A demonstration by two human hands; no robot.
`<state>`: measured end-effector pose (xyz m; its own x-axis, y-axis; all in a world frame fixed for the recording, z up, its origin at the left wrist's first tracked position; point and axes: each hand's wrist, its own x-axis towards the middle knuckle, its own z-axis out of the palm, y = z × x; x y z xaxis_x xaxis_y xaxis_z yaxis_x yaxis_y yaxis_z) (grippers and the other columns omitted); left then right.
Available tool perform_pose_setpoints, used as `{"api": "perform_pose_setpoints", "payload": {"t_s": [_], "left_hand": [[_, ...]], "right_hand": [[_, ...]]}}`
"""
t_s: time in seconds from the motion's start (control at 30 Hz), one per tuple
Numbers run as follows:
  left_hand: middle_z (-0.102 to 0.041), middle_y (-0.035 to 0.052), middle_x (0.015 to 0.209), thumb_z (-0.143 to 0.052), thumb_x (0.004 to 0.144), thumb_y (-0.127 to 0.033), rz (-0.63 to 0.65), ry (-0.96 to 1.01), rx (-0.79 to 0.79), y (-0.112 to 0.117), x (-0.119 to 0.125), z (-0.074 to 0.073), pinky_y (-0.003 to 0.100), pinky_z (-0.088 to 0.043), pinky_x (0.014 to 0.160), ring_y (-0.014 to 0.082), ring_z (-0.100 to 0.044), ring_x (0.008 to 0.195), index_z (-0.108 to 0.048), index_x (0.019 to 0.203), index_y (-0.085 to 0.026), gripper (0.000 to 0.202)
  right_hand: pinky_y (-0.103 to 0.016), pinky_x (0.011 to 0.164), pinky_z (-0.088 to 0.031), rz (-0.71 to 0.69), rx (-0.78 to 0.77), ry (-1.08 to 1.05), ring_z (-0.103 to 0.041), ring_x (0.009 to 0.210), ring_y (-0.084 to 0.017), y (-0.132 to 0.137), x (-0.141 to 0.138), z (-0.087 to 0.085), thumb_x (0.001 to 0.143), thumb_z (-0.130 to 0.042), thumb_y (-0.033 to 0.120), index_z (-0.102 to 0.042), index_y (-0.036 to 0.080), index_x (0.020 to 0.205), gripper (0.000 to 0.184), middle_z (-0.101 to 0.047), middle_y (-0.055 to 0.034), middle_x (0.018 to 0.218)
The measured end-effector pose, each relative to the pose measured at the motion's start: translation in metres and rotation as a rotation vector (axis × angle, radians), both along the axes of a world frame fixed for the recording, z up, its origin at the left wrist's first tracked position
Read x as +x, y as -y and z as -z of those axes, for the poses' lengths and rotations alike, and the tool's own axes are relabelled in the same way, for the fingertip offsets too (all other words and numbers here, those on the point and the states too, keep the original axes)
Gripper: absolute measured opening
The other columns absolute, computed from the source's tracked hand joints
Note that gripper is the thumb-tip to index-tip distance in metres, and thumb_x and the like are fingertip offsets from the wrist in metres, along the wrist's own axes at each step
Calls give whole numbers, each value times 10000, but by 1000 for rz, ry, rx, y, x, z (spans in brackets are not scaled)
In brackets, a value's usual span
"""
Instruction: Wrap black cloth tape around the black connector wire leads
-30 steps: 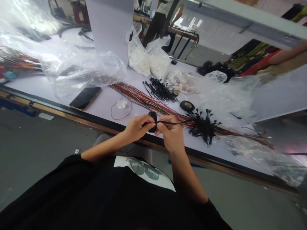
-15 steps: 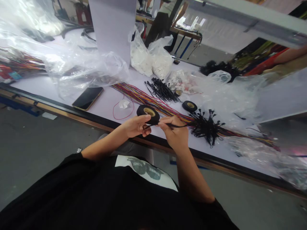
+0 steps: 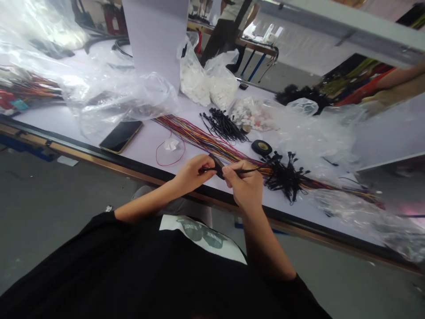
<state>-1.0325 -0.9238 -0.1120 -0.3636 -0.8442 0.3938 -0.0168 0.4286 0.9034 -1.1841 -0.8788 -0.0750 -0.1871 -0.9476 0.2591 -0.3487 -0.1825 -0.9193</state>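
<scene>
My left hand [image 3: 195,173] is closed, fingers curled round the dark end of a thin black cable. My right hand [image 3: 246,182] pinches the same black cable [image 3: 247,170], which runs right towards a pile of short black cables with small connectors [image 3: 288,175]. Between the two hands a roll of black tape [image 3: 217,166] stands turned edge-on, close to both sets of fingertips. Which fingers bear the roll is hidden. Just beyond the hands lies a long bundle of coloured wires [image 3: 199,137], red, yellow and dark.
A second tape roll [image 3: 261,147] and another heap of black cables [image 3: 223,125] lie behind the bundle. A phone [image 3: 121,136] lies left. Clear plastic bags [image 3: 119,99] and bags of white parts [image 3: 224,86] stand at the back. Another person's arm [image 3: 401,82] shows at right.
The tape roll has turned from face-up to edge-on and shifted right, towards my right fingers. My left fingers have curled in and moved slightly right. My right hand stays nearly in place.
</scene>
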Motion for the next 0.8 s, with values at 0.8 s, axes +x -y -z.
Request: {"api": "perform_pose_setpoints", "payload": {"t_s": [0.8], "left_hand": [[-583, 115, 1135, -830, 465, -529, 211, -152, -75, -4, 15, 15, 441, -410, 999, 271, -526, 1115, -500, 1124, -172, 818]], "right_hand": [[-275, 559, -471, 74, -128, 103, -581, 512, -119, 10, -9, 28, 722, -689, 318, -551, 205, 586, 225, -605, 44, 559]]}}
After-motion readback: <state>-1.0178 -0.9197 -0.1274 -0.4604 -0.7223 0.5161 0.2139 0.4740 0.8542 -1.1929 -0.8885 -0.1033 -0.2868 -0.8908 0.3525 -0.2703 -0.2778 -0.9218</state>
